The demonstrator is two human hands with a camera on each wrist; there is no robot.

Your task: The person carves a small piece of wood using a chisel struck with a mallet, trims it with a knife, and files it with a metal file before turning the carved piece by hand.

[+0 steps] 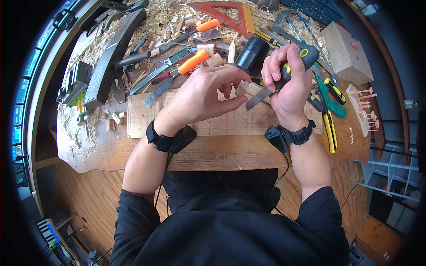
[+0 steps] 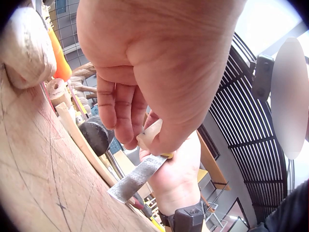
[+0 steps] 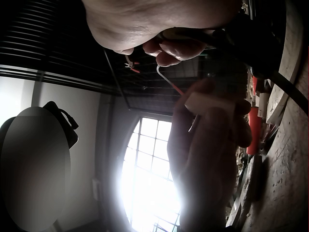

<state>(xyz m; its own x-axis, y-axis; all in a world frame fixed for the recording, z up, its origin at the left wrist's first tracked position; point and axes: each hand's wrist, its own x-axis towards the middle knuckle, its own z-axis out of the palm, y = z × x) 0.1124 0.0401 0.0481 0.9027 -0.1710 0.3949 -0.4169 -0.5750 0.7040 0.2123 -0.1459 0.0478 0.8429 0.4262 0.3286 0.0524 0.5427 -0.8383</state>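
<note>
My left hand (image 1: pixel 202 95) pinches a small pale wood piece (image 2: pixel 150 133) between thumb and fingers, above the marked wooden board (image 1: pixel 208 127). In the right wrist view the wood piece (image 3: pixel 207 105) looks like a short block, with the hand's fingers round it. My right hand (image 1: pixel 290 86) grips a chisel by its black and yellow handle (image 1: pixel 311 54). The chisel's flat steel blade (image 1: pixel 258 98) slants down toward the board, close beside the left fingertips. In the left wrist view the blade (image 2: pixel 137 180) lies just below the wood piece.
A black mallet head (image 1: pixel 252 54) stands behind the hands. Orange-handled chisels (image 1: pixel 193 61), a red set square (image 1: pixel 222 15) and wood shavings cover the back. Pliers (image 1: pixel 329 128) and a wooden block (image 1: pixel 346 53) lie right; a dark wooden plane (image 1: pixel 113 57) lies left.
</note>
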